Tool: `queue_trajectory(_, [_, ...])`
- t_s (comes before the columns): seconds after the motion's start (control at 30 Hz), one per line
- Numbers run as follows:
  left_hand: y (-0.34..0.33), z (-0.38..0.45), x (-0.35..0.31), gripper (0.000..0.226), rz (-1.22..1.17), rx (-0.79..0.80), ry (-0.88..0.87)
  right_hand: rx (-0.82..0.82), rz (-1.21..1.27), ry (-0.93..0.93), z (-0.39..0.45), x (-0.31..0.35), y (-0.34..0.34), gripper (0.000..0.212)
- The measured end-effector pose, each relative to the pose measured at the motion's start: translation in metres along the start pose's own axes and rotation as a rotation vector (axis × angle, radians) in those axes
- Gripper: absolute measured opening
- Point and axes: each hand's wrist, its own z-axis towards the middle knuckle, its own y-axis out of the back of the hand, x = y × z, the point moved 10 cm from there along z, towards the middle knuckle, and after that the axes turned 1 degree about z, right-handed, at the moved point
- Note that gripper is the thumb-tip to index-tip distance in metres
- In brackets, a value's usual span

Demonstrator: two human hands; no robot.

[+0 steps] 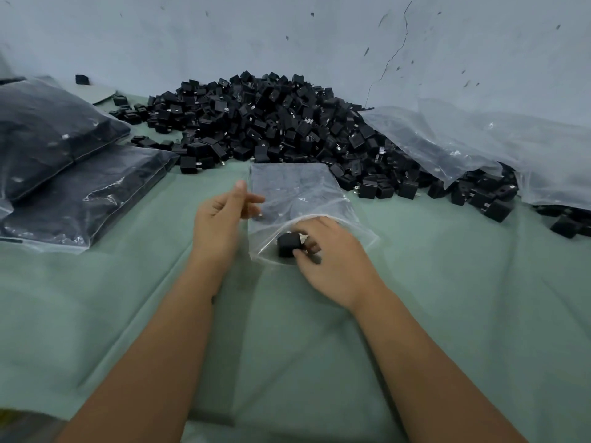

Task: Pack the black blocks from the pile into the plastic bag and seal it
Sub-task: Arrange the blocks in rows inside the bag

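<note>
Right hand (332, 263) is holding one black block (288, 245) at the mouth of the plastic bag (297, 193); grip is narrow, thumb and fingers pinching the block, which is sitting just inside the near opening. The bag is lying flat on the green cloth (447, 314) covering the tabletop, its closed end pointing toward the pile (271, 123). Some dark contents are showing through the far half of the bag, blurred by the film.

Left hand (220, 215) is hovering at the bag's left edge, fingers loosely curled with fingertips at the film; cannot tell whether this grip is pinching the plastic.

The pile of black blocks is sitting against the wall (287, 33), just beyond the bag, with strays spreading right. Filled bags (64, 174) are lying stacked at far left. Empty clear bags (479, 145) are draping over the pile's right side.
</note>
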Motion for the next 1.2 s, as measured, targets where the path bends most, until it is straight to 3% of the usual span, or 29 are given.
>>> queue_trajectory(0.1, [0.021,0.006,0.019,0.015,0.269,-0.151,0.096,-0.024,0.121,-0.097,0.000,-0.013,0.004,0.017])
queue_trajectory(0.27, [0.015,0.009,0.020,0.026,0.542,-0.089,0.068,0.079,0.163,-0.107,-0.002,-0.017,-0.006,0.008])
queue_trajectory(0.4, [0.009,0.007,0.022,0.027,0.567,-0.057,0.062,0.173,0.014,-0.072,-0.001,-0.011,-0.016,0.027])
queue_trajectory(0.53, [0.005,0.006,0.022,0.027,0.632,-0.048,0.060,0.212,-0.063,-0.069,0.001,-0.005,-0.023,0.019])
queue_trajectory(0.7, [0.003,0.007,0.024,0.027,0.659,-0.042,0.081,0.316,-0.145,-0.125,0.006,-0.005,-0.044,0.039])
queue_trajectory(0.83, [0.002,0.006,0.024,0.020,0.668,-0.033,0.081,0.329,-0.138,-0.130,0.006,-0.003,-0.047,0.035])
queue_trajectory(1.03, [-0.001,0.005,0.018,0.021,0.669,-0.006,0.050,0.189,-0.246,0.071,0.002,0.017,-0.025,0.028])
queue_trajectory(1.13, [0.001,0.005,0.017,0.023,0.639,-0.006,0.077,-0.206,-0.224,0.255,-0.007,0.041,0.027,0.024])
queue_trajectory(1.2, [0.000,0.007,0.014,0.026,0.613,0.000,0.068,-0.469,-0.191,0.230,-0.016,0.037,0.066,0.026])
